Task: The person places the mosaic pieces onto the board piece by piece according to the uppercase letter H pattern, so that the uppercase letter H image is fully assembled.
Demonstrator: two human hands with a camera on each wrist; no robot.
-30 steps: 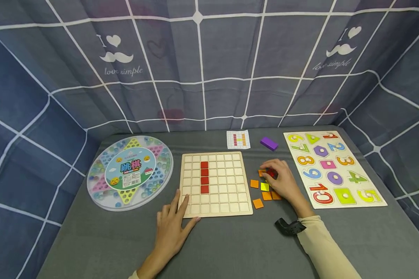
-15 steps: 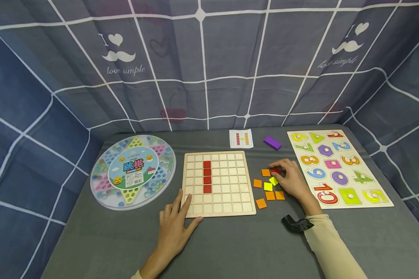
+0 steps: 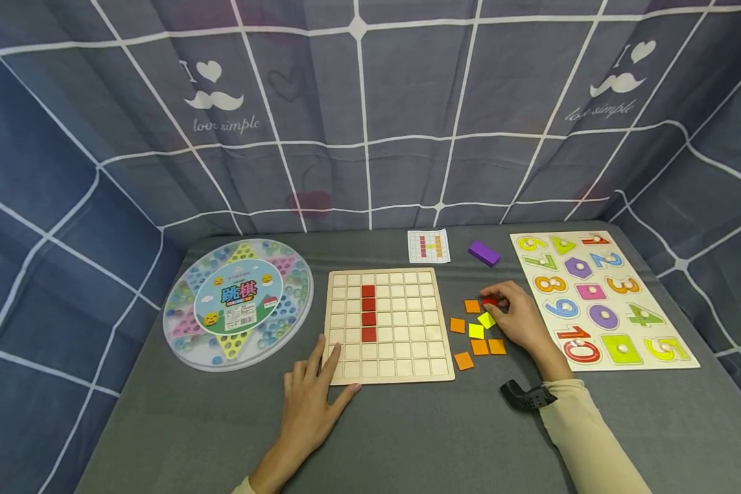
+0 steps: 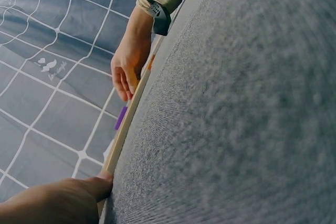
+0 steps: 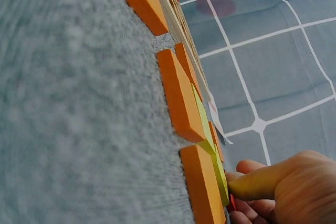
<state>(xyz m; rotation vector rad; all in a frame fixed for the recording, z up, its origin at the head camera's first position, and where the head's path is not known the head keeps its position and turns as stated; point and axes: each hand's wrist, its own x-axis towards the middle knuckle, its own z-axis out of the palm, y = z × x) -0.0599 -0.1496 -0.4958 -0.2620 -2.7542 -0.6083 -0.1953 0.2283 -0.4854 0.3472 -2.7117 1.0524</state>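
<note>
Right of centre in the head view, the right hand point(image 3: 520, 319) has its grip clamped on a red tile point(image 3: 489, 301), beside yellow tiles point(image 3: 476, 331) and orange tiles point(image 3: 457, 325) on the tabletop point(image 3: 407, 439). Below centre, the left hand point(image 3: 309, 405), fingers spread apart, touches the wooden board point(image 3: 407, 350), where four red tiles point(image 3: 368, 318) form a column.

The grid board point(image 3: 407, 336) lies lower-centre on the counter point(image 3: 407, 439), card point(image 3: 429, 246) behind, game box point(image 3: 238, 305) left, tiles point(image 3: 477, 331) then number puzzle point(image 3: 604, 302) right.
</note>
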